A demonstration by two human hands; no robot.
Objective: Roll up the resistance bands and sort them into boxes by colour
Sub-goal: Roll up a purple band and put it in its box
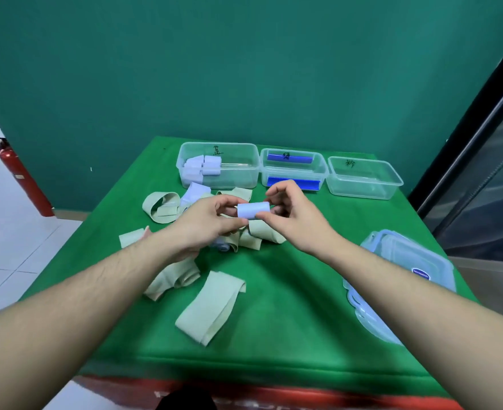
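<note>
A rolled pale blue band [251, 210] is held above the table between both hands. My left hand [205, 221] pinches its left end, and my right hand [288, 213] pinches its right end with thumb and fingers. Three clear boxes stand at the back: the left box [241, 170] holds several rolled pale blue bands [203, 167], the middle box [322, 170] has blue clips on its rim, and the right box [362, 179] holds nothing. Loose pale green bands [211, 306] and a loose pale blue band [195, 193] lie on the green cloth.
Stacked clear lids with blue clips [398, 279] lie at the right edge of the table. A looped green band [160, 207] lies at the left. A red fire extinguisher [22, 179] stands on the floor to the left. A green wall is behind.
</note>
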